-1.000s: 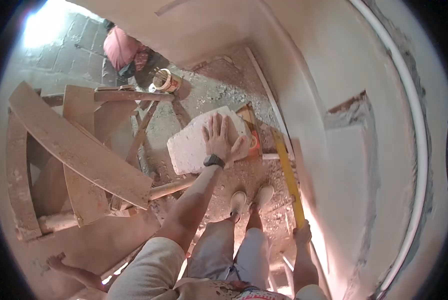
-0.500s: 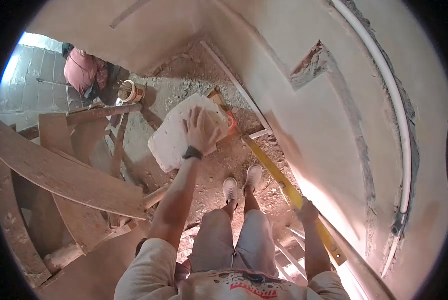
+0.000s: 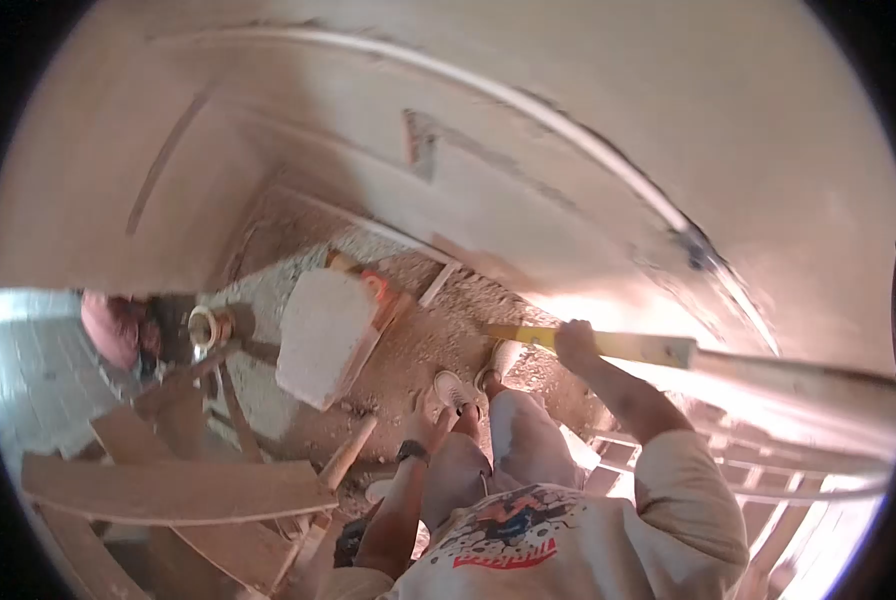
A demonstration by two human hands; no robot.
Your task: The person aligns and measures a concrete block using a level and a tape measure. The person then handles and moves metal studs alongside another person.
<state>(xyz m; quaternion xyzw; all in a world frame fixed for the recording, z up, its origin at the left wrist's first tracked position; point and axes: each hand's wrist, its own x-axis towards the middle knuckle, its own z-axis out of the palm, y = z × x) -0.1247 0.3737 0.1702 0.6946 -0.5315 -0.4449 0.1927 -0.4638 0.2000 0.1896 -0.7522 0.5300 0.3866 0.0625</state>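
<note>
My right hand point(image 3: 576, 346) is wrapped around a long yellow spirit level point(image 3: 648, 348), raised in front of the wall. Part of the level is hidden behind the fingers. My left hand point(image 3: 429, 424) hangs above my left thigh near a shoe, its fingers loosely apart and holding nothing. A dark band circles that wrist. Beyond the left hand, a large pale slab point(image 3: 323, 330) lies on top of a box with orange-red markings point(image 3: 376, 286) on the rubble floor.
Wooden boards point(image 3: 183, 492) and poles stand in a tangle at left. Behind them are a bucket point(image 3: 209, 327) and a crouching person in pink point(image 3: 114, 330). A white pipe point(image 3: 568, 130) runs along the chased wall point(image 3: 528, 235). Bars point(image 3: 768, 480) lie at lower right.
My left hand has left the slab and drawn back towards my body. My right hand has lifted the spirit level and swung it nearly horizontal. The view has turned towards the right wall.
</note>
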